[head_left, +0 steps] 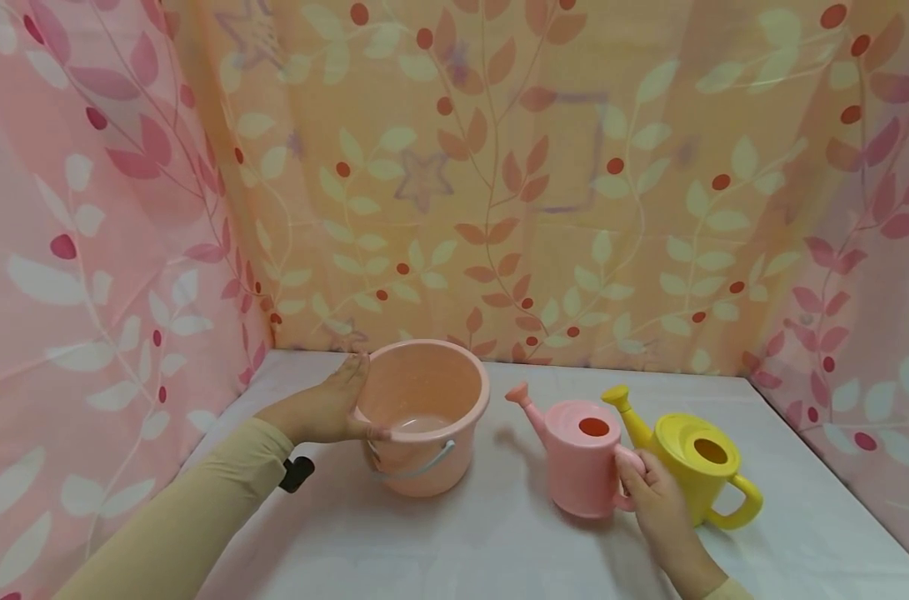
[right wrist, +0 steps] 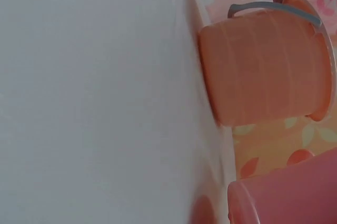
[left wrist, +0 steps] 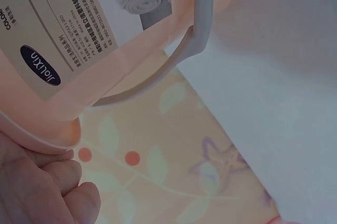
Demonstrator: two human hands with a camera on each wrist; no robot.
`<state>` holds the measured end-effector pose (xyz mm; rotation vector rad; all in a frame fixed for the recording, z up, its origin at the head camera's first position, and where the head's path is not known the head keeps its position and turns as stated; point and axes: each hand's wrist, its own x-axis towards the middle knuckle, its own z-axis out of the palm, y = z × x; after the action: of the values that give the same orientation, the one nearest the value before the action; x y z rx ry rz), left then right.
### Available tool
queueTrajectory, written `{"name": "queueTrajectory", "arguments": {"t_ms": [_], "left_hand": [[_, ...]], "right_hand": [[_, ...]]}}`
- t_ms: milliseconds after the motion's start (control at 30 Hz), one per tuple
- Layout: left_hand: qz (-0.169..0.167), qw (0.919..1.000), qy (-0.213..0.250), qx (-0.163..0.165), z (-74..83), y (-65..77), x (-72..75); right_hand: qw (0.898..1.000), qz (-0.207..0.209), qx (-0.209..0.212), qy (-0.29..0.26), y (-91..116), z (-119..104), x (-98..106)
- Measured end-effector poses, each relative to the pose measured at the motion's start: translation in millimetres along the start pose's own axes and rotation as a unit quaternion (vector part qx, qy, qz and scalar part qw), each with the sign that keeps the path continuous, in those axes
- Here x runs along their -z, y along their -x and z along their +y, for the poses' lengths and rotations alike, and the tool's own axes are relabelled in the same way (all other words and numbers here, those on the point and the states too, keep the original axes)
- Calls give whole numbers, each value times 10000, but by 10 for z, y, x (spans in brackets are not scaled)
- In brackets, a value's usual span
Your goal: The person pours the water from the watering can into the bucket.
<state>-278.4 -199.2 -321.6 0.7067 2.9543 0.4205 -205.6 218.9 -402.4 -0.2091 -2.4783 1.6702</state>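
Note:
A peach plastic bucket with a grey handle stands upright on the table, its mouth facing up. My left hand grips its rim on the left side. In the left wrist view, curled fingers lie against the lip of the bucket, near a printed label. My right hand holds a pink watering can by its handle, spout pointing left. The can's base appears slightly above the table in the right wrist view. Just right of that hand stands a yellow watering can.
A white cloth covers the table. Patterned curtains surround it: a yellow one at the back and pink ones at the sides. A small black object shows at the left wrist.

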Motion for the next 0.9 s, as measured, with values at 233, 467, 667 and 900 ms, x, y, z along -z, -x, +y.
{"name": "queueTrajectory", "arguments": {"t_ms": [233, 467, 667, 900], "left_hand": [[-35, 10000, -29, -41, -8, 9, 16], [-110, 9998, -124, -65, -26, 7, 27], [-122, 9997, -161, -124, -38, -7, 24], [-95, 9997, -119, -181, -31, -9, 29]], "right_hand": [[9993, 241, 242, -171, -36, -104, 66], [9970, 518, 573, -31, -43, -221, 155], [9952, 560, 737, 306, -43, -358, 242], [9892, 589, 1227, 536, -63, -517, 340]]}}
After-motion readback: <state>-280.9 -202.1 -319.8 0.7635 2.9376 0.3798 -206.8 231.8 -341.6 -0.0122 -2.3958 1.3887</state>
